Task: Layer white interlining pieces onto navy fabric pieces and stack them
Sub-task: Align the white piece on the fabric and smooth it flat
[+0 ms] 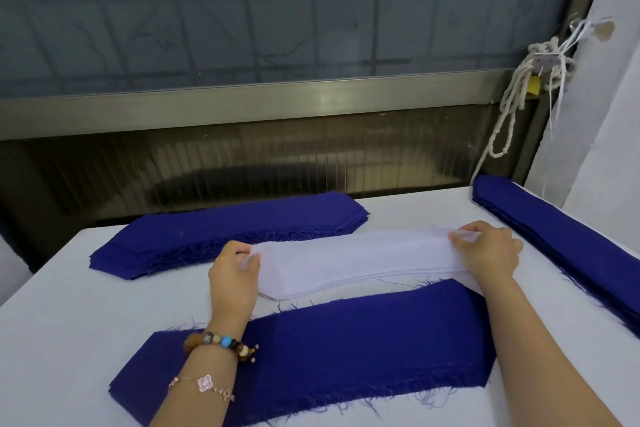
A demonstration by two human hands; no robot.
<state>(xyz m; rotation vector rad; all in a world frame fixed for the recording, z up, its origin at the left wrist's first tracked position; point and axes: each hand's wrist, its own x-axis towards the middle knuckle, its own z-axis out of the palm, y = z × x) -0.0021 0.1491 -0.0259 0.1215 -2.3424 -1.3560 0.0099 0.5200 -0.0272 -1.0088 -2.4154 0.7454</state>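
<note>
At centre left, the left hand (233, 274) pinched one end of the top white interlining piece (353, 248) at frame centre, and the right hand (488, 253) pinched the other end. The piece appeared thin, light and limp, so it should be gripped at both ends and kept taut. The navy fabric piece (329, 350) lay just below on the surface (69, 305).

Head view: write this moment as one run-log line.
left hand pinches interlining piece | right hand pinches its other end | navy piece flat, bare
</note>
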